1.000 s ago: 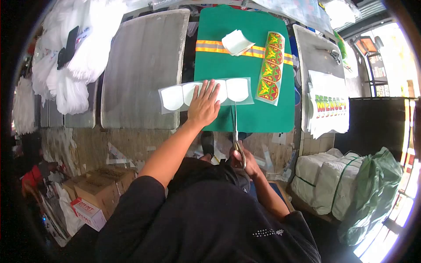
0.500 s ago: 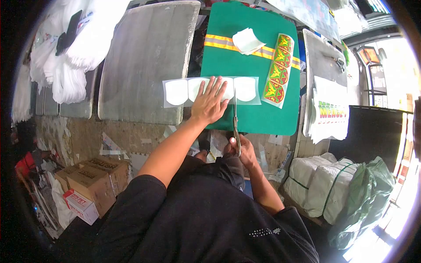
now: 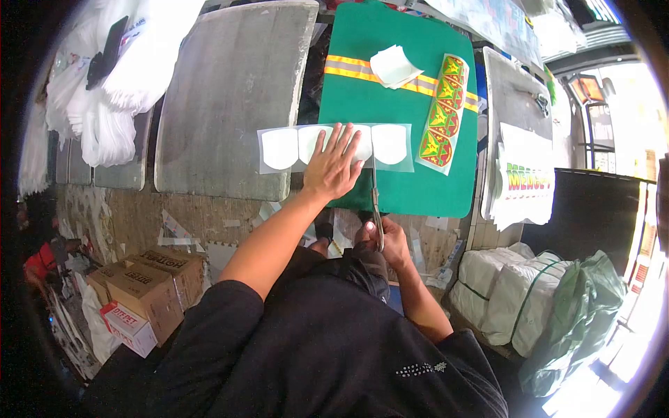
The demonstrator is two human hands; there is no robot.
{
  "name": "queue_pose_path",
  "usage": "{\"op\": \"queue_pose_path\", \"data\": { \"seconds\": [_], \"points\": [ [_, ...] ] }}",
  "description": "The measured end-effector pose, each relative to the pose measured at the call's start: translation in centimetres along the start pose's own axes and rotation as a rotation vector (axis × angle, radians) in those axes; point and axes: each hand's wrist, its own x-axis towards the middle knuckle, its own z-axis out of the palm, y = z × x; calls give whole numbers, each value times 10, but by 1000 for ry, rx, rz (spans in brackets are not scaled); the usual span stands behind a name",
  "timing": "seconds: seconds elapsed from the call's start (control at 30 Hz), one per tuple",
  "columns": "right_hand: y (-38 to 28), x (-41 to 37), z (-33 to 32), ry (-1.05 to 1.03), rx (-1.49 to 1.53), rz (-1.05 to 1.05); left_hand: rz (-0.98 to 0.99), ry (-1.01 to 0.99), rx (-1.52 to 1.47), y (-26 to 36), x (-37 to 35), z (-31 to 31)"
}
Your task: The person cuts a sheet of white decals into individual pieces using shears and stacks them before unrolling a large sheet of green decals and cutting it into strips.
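Observation:
My left hand (image 3: pixel 334 165) lies flat with its fingers spread on a translucent strip with white rounded shapes (image 3: pixel 281 148). My right hand (image 3: pixel 390 242) grips a pair of scissors (image 3: pixel 376 202) by the handles, below the strip. The scissor blades point away from me and meet the strip between the two rightmost shapes. The strip rests across a green board (image 3: pixel 397 188) with an orange, yellow and grey band. Near the board's right edge lies a strip of red, green and yellow emblems (image 3: pixel 442 115). A small stack of white pieces (image 3: pixel 394 67) lies on the band.
A grey panel (image 3: pixel 233 97) stands left of the board, and another (image 3: pixel 516 76) on the right holds printed white sheets (image 3: pixel 523 171). Cardboard boxes (image 3: pixel 150 285) are at lower left, wrapped bales (image 3: pixel 516 292) at lower right. White bundles (image 3: pixel 122 104) hang at upper left.
The scissors have shifted very slightly, and the right end of the strip sits a touch lower. My left hand stays flat in almost the same place.

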Motion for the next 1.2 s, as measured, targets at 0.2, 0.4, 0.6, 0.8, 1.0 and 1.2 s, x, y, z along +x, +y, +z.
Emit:
{"op": "queue_pose_path", "data": {
  "seconds": [0.2, 0.4, 0.6, 0.8, 1.0, 1.2],
  "points": [
    [-30, 18, 3, 0, 75, 20, -7, 10, -36, -2, 0, 1],
    [-26, 17, 3, 56, -127, -56, -2, 29, -45, -2, -1, 1],
    [-31, 26, 6, 46, -20, -23, -15, -6, -36, -1, 0, 0],
    [-44, 41, 4, 54, 31, 21, -16, -23, -36, 0, 0, -2],
    [-50, 35, -2, 78, -115, -22, -15, -12, -37, 0, -1, 0],
    [-50, 37, -11, 119, -140, -51, 15, -15, -25, 0, 0, 1]
  ]
}}
